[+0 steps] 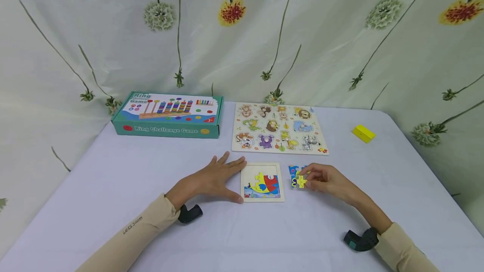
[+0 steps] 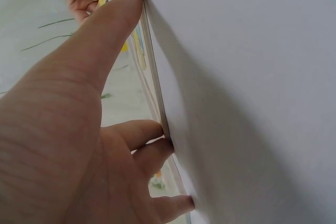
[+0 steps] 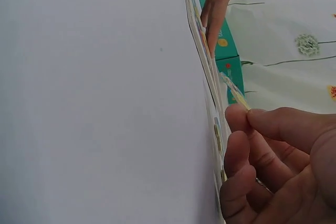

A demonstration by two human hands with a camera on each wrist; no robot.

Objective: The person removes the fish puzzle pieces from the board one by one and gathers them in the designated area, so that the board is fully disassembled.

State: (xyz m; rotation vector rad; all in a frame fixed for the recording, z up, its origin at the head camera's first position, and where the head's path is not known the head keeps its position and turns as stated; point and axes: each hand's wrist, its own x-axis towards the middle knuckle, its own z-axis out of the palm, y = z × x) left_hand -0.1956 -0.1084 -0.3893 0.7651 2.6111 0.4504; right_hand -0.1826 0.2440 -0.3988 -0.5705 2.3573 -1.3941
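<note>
Soft, even light fills the head view, leaving the white table (image 1: 227, 238) pale and the flowered backdrop (image 1: 325, 53) gently shaded along its folds. Shadows there are faint, and the lettering on the green box (image 1: 166, 114) reads clearly, though print on the small puzzle pieces (image 1: 298, 177) is hard to make out. The left wrist view is dimmer: a broad, soft-edged grey shadow spreads across the table beside the left hand (image 2: 126, 171). In the right wrist view the table looks bluish grey, darkening near the right hand (image 3: 283, 156), while the backdrop stays brighter.
</note>
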